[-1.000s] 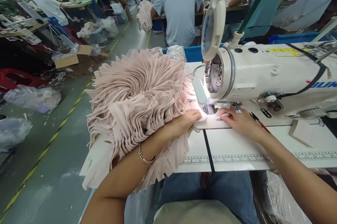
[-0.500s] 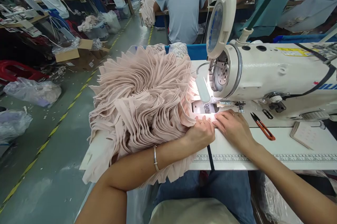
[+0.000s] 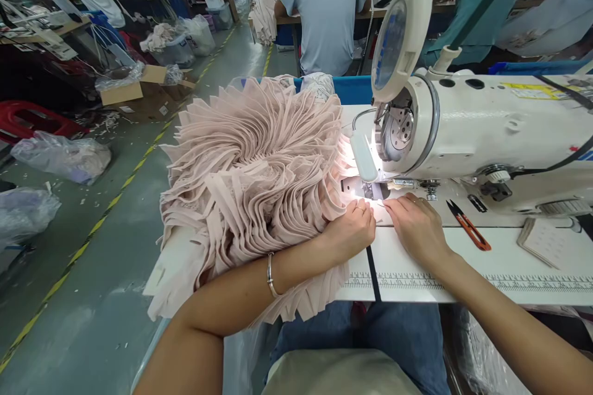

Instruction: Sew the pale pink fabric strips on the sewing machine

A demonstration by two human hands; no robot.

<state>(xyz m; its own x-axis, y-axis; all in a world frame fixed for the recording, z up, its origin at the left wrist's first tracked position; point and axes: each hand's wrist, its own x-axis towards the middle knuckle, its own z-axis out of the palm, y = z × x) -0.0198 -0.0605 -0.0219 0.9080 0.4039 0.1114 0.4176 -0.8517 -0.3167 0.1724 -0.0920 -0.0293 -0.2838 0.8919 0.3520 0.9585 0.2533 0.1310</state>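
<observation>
A large heap of pale pink pleated fabric [image 3: 259,135] lies on the sewing machine table, left of the sewing machine [image 3: 482,126]. My left hand [image 3: 354,228] is closed on the fabric's near edge, just in front of the lit presser foot [image 3: 368,190]. To its right, my right hand [image 3: 419,225] has thumb and forefinger pinched together in front of the needle area. Whatever lies between those fingertips is too small to make out. Orange-handled thread snips [image 3: 469,226] rest on the table beside my right hand.
A small stack of cards [image 3: 540,243] lies at the right, behind a printed ruler [image 3: 509,282] along the front edge. A co-worker in a light blue shirt [image 3: 324,12] sits ahead. A cardboard box [image 3: 143,95] and plastic bags [image 3: 65,157] are on the left floor.
My hands have drawn slightly apart in front of the presser foot. The machine appears shifted a little rightward in view. The fabric heap keeps nearly the same shape.
</observation>
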